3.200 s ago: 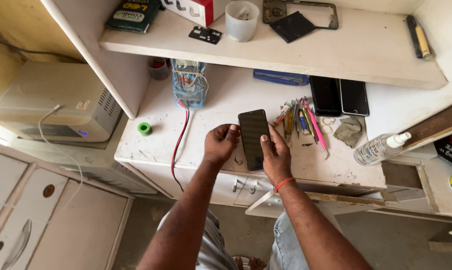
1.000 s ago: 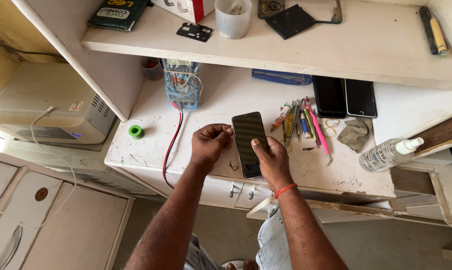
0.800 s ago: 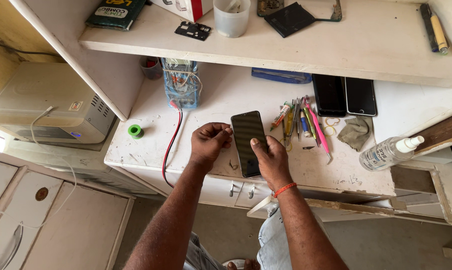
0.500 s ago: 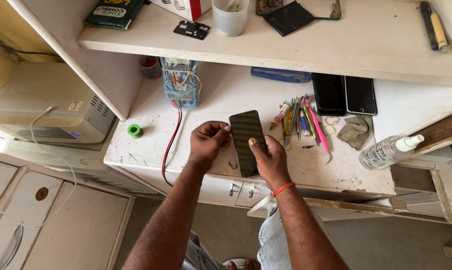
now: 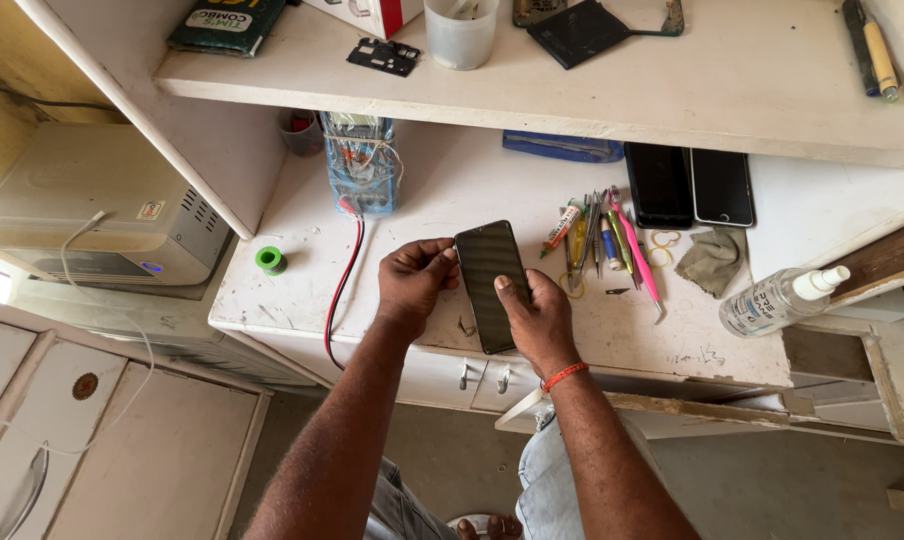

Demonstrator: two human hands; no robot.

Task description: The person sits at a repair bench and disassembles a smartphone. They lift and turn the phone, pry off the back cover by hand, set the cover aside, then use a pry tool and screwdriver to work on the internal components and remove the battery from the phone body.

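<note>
Centre of the frame: I've got both hands on a dark phone (image 5: pixel 492 285) lying screen-up over the front part of the white bench (image 5: pixel 452 190). My right hand (image 5: pixel 537 320) cradles its lower right edge with the thumb pressed onto the glass, a closed grip on the phone. My left hand (image 5: pixel 415 278) pinches the upper left edge with the fingers curled in against it, so that one is clamped on the phone too.

Containers now. Upper centre-left, at the back of the bench, a clear plastic tub (image 5: pixel 362 165) is stuffed with wires and small parts, and a red and black cable (image 5: pixel 342 285) trails from it to the bench edge. Just left of it sits a small grey cup (image 5: pixel 300 130) with something red inside. On the shelf (image 5: pixel 752 85) at the top, a white cup (image 5: pixel 461 30) stands; I cannot tell its contents. Right of the frame, a clear spray bottle (image 5: pixel 780 300) lies on its side.

Just right of the phone is a bundle of tools (image 5: pixel 602 235), then two more dark phones (image 5: pixel 690 185) side by side, and a grey cloth (image 5: pixel 710 262). A green tape roll (image 5: pixel 270 260) sits at left.
</note>
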